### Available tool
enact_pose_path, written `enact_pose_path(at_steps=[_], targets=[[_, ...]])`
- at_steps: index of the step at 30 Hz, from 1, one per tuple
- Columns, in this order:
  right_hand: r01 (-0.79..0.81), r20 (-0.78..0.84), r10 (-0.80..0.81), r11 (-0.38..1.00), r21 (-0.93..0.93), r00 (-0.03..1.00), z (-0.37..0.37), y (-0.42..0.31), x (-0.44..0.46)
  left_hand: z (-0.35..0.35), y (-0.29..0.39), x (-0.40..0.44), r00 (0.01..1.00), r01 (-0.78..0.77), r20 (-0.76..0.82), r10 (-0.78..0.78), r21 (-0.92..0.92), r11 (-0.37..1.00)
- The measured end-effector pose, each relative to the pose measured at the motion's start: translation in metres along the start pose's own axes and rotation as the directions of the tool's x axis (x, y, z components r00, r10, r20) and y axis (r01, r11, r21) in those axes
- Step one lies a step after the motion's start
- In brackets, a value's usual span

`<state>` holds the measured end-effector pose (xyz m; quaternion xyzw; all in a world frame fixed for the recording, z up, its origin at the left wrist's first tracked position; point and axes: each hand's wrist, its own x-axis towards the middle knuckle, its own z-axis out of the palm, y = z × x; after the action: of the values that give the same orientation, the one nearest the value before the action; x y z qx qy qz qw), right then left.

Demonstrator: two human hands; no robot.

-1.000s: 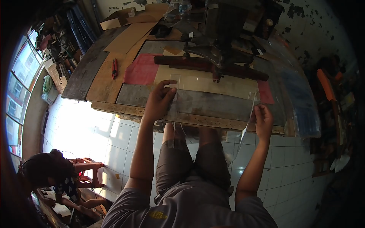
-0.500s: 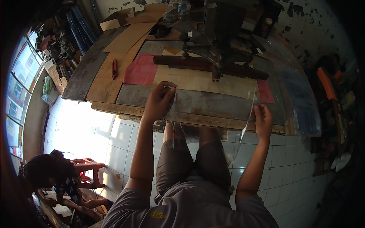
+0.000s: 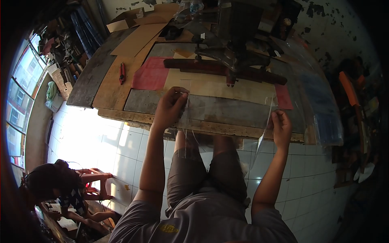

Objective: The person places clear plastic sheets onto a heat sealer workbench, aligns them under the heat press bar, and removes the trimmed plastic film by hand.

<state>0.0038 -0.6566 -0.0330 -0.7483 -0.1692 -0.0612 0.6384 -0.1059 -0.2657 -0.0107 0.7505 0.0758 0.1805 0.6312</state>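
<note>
A clear plastic sheet [image 3: 262,137] stretches between my two hands, its lower part hanging past the table's front edge. My left hand [image 3: 171,108] pinches its left side between thumb and fingers. On the opposite side, my right hand [image 3: 281,126] grips the right edge, fingers curled in. Just beyond the sheet, a dark press with a long bar [image 3: 194,65] stands over a pale yellow sheet [image 3: 227,88]. Red material [image 3: 150,74] shows at the yellow sheet's left end, with a smaller red piece [image 3: 283,97] at its right.
A red utility knife [image 3: 122,73] lies on brown board at the left of the worktable [image 3: 87,87]. Cardboard [image 3: 139,40] is piled behind it. Plastic sheets [image 3: 327,121] drape over the table's right side. Another person [image 3: 52,182] sits low at the left, near a red stool [image 3: 95,178].
</note>
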Motion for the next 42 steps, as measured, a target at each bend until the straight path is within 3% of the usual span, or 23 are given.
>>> enact_pose_path(at_steps=[3, 24, 30, 34, 42], targets=[[0.002, -0.019, -0.002, 1.0, -0.002, 1.0, 0.002, -0.003, 0.0, 0.0, -0.002, 0.001, 0.999, -0.045, -0.016, 0.047, 0.07, 0.996], [0.011, -0.02, -0.011, 1.0, 0.017, 1.0, 0.004, -0.006, -0.001, 0.001, -0.001, -0.001, 1.0, 0.007, 0.005, -0.007, -0.045, 0.999], [0.039, -0.022, -0.041, 0.998, -0.053, 0.999, 0.004, -0.014, -0.001, 0.001, -0.002, -0.001, 1.0, -0.009, 0.003, 0.009, -0.018, 1.0], [0.037, -0.035, -0.037, 0.999, -0.02, 0.999, 0.005, -0.015, -0.002, 0.005, -0.006, 0.0, 0.995, -0.103, 0.0, 0.103, -0.011, 0.995], [0.013, -0.028, -0.012, 1.0, 0.015, 1.0, 0.004, -0.014, -0.002, 0.0, -0.009, 0.0, 1.0, 0.013, 0.011, -0.012, -0.038, 0.999]])
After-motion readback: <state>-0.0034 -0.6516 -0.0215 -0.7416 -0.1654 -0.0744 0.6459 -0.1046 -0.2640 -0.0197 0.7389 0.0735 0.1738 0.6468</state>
